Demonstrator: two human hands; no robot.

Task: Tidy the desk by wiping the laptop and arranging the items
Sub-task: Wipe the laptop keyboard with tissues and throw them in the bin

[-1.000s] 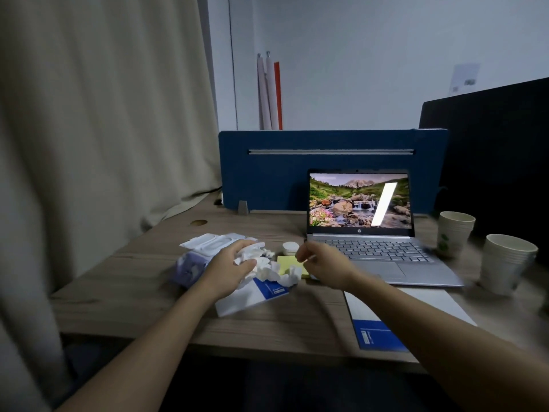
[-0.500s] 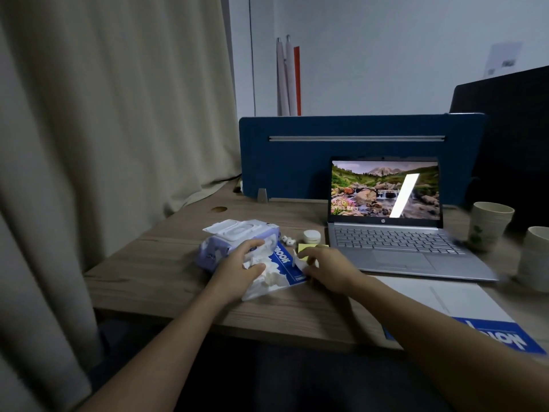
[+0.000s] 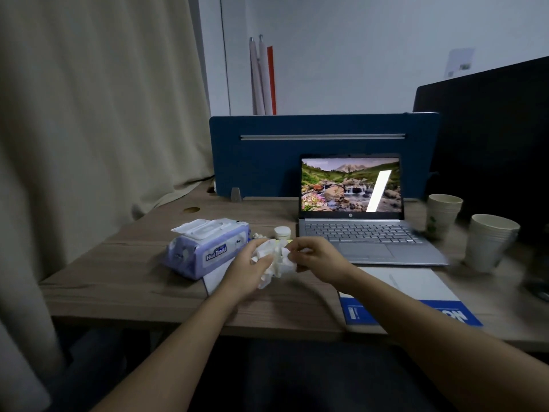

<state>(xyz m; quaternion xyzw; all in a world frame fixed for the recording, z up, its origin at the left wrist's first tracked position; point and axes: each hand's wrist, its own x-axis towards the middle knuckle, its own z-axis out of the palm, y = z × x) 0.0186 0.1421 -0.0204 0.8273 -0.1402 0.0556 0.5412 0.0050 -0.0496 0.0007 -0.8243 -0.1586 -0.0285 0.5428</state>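
A crumpled white wipe (image 3: 277, 260) is held above the desk between both hands. My left hand (image 3: 249, 270) grips its left side, and my right hand (image 3: 315, 260) pinches its right side. A purple wet-wipe pack (image 3: 205, 251) with its white lid flipped open lies just left of my hands. The open silver laptop (image 3: 365, 233) stands right of centre with its screen lit. A white and blue booklet (image 3: 214, 281) lies partly under my left hand. A yellow sticky pad and a small white jar (image 3: 281, 232) sit behind the wipe.
Two stacks of paper cups (image 3: 442, 215) (image 3: 490, 242) stand to the right of the laptop. A second white and blue booklet (image 3: 416, 295) lies at the front right. A blue divider (image 3: 267, 162) borders the desk's back edge, and a beige curtain (image 3: 89, 114) hangs at the left.
Both hands lifted the crumpled wipe off the booklet and brought it together between them. The camera view shifted left, so the laptop and cups appear further right.
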